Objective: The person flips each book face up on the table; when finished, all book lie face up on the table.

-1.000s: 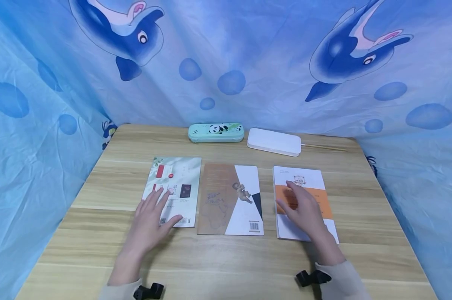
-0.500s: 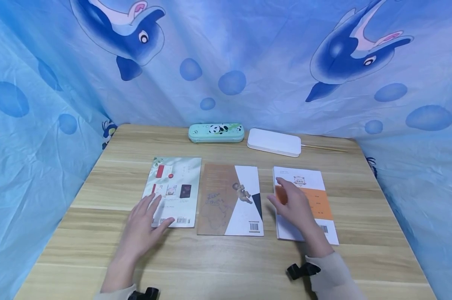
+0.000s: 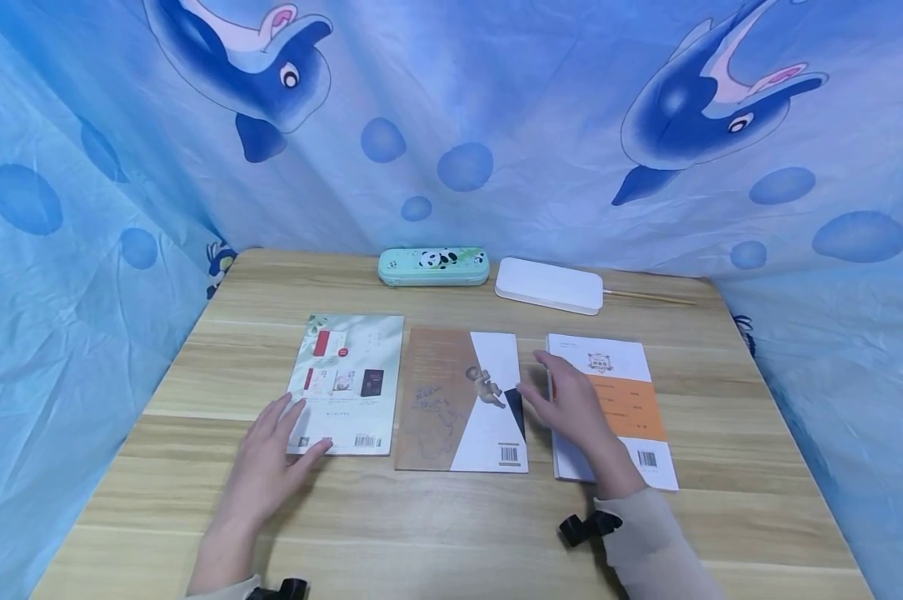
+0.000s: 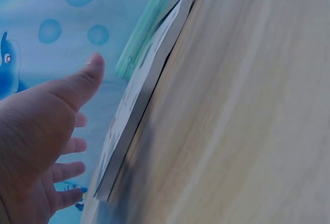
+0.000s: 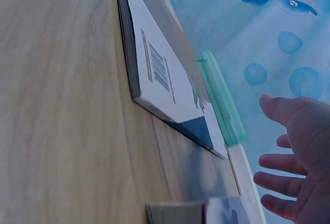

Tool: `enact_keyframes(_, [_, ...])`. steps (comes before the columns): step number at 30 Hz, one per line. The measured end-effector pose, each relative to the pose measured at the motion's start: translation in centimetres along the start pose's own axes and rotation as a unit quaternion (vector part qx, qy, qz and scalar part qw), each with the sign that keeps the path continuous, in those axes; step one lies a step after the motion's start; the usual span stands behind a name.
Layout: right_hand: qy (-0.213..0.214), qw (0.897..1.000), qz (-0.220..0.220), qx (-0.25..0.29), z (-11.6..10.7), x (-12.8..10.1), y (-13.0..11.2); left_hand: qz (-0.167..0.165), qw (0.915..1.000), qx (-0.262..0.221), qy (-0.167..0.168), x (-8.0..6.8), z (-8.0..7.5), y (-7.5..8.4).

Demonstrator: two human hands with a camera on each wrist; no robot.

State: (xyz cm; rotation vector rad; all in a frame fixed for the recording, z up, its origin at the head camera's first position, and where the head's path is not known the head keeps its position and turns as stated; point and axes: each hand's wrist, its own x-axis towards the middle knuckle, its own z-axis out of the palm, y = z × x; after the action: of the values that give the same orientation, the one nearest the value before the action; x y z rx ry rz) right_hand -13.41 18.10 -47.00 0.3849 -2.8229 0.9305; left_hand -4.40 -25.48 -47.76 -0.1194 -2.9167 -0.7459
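Wooden table (image 3: 451, 533) bears three books (image 3: 459, 400), two cases (image 3: 432, 266)

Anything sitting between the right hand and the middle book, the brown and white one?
Nothing visible. The right hand, fingers spread, lies over the left edge of the orange book, reaching toward the middle book. Only a narrow strip of bare table separates the two books.

Light: bright, even, bluish.
Shadows: soft, faint under both hands.
Head view: sharp, edges bent.
Wrist views: blurred, tilted.

A home study corner: wooden desk (image 3: 436, 517), books, panda pencil case (image 3: 433, 266), dolphin-print curtain (image 3: 496, 125) behind
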Motion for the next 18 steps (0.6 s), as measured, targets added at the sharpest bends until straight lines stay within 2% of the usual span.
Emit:
enact_keyframes(9, [-0.043,0.998,0.038,0.010,0.6,1.4,-1.3,-0.009,0.9999,-0.011,-0.008,-0.3,0.1,-0.8])
enact_keyframes(18, [-0.070,0.997,0.015,0.010,2.3,2.8,-2.6,-0.025,0.9993,-0.015,-0.024,-0.7,-0.2,-1.3])
